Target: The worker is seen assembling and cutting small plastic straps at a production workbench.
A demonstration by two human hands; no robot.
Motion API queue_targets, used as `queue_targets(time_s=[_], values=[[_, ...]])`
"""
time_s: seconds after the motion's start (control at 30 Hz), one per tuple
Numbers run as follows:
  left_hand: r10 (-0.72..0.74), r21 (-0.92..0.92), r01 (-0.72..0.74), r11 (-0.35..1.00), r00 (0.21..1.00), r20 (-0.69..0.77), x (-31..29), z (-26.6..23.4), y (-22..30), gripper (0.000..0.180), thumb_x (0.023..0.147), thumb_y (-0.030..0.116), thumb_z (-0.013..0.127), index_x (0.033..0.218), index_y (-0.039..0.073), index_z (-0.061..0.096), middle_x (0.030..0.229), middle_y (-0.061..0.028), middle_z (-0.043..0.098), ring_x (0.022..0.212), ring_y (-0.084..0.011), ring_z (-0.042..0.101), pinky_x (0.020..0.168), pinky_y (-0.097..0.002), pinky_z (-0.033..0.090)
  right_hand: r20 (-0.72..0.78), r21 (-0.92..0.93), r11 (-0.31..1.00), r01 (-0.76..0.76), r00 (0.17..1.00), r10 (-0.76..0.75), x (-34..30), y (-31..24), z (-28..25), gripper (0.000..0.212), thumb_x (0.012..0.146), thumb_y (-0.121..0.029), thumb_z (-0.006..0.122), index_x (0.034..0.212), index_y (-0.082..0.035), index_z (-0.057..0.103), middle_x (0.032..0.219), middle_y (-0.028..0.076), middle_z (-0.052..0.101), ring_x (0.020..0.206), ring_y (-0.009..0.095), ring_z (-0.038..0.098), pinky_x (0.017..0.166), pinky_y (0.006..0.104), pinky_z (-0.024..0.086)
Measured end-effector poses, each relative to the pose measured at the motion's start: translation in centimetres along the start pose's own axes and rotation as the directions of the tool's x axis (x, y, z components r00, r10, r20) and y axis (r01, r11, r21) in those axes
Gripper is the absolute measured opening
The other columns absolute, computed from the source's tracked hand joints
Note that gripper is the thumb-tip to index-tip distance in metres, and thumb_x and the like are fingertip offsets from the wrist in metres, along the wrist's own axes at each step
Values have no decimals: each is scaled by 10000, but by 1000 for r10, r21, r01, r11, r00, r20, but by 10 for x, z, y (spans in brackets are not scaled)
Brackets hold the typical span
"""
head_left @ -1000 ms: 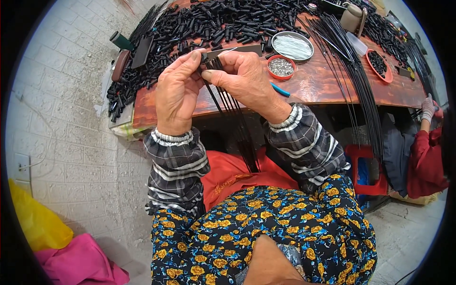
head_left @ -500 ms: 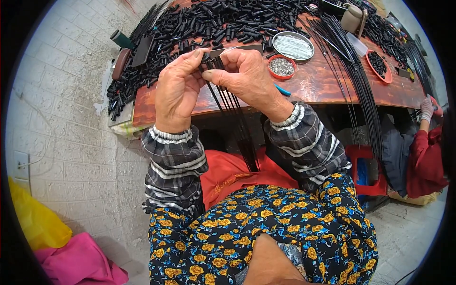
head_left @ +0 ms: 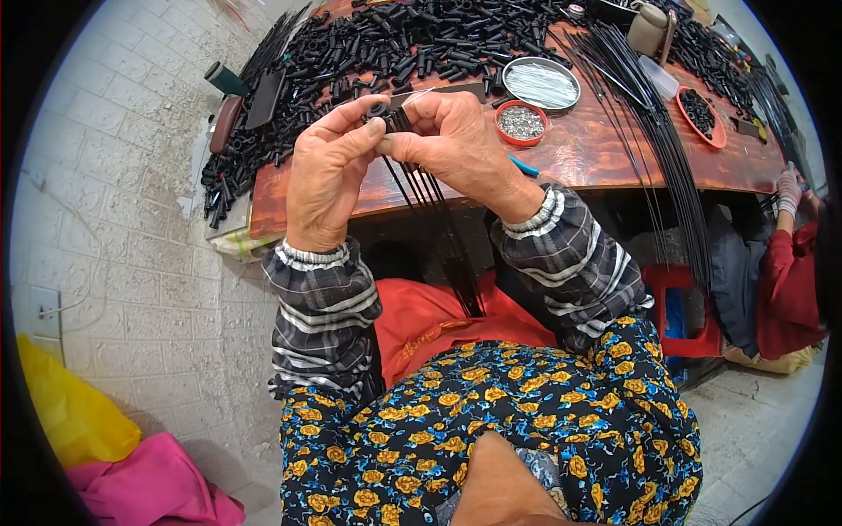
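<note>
Both hands are raised together over the near edge of the table. My left hand (head_left: 329, 175) pinches a small black ring-ended piece (head_left: 378, 110) between thumb and fingers. Close beside it, my right hand (head_left: 465, 145) is closed on the upper ends of several thin black rods (head_left: 430, 197). The rods hang down in a loose bundle, their lower ends over red cloth (head_left: 412, 307) at my lap. A thin pale strand (head_left: 419, 94) shows between the two hands. My fingers partly hide where the ring-ended piece and the rod tops meet.
Black tubular parts (head_left: 421, 39) heap across the wooden table (head_left: 596, 162). Right of my hands stand a tray of pale strips (head_left: 542, 84) and a red dish of small metal pieces (head_left: 520, 123). Long black rods (head_left: 667, 175) overhang the edge. A co-worker's gloved hand (head_left: 788, 193) is far right.
My left thumb has shifted lower against the ring-ended piece, and the index finger now reaches over it. My right hand keeps its grip on the rods.
</note>
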State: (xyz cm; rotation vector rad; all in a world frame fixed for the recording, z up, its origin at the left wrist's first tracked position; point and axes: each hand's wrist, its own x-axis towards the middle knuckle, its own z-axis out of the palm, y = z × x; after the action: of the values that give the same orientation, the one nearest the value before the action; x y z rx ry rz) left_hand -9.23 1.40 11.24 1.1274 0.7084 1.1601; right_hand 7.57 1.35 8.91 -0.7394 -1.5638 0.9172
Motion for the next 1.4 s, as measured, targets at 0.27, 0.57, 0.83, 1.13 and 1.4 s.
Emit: queue_targets(time_s=[0.27,0.57,0.83,1.13,1.4], values=[[57,3,-57,998,998,13,-5,4,0,262,881,18,612,1134,-52,606,988,-74,647,866,-121,603,820,-267,495,215,199,979,-36,977,-8,6,6,-10,315,865,-186,685,623,-55,532,596,-84,448,564,-2,372,469,213,282],[94,-108,-73,992,975,202,-7,-6,-4,292,893,48,608,1162,-64,587,1047,-105,637,955,-162,594,905,-310,467,293,186,961,-203,945,143,3,-2,-21,270,851,-243,707,661,-83,602,574,-53,530,481,10,465,398,167,348],[126,-131,-90,987,946,299,-5,-14,-10,354,873,104,645,1169,-78,578,1090,-130,618,1020,-198,578,953,-329,432,326,174,952,-252,927,186,3,-7,-24,279,778,-269,775,629,-68,650,546,-26,578,461,14,479,393,171,317],[262,-116,-235,965,847,463,-8,-20,-7,414,828,237,701,1119,-47,620,1031,-131,598,1052,-253,528,963,-376,388,393,179,936,-302,895,213,-3,-34,-18,270,737,-249,796,604,-60,655,507,-17,568,403,11,423,376,175,262],[287,91,-415,905,755,590,-17,-21,14,393,819,251,695,1053,-64,662,995,-132,604,1069,-273,494,939,-394,383,570,160,910,-381,789,230,-3,-42,-16,219,708,-165,783,601,-31,647,509,8,573,400,25,409,373,192,245]])
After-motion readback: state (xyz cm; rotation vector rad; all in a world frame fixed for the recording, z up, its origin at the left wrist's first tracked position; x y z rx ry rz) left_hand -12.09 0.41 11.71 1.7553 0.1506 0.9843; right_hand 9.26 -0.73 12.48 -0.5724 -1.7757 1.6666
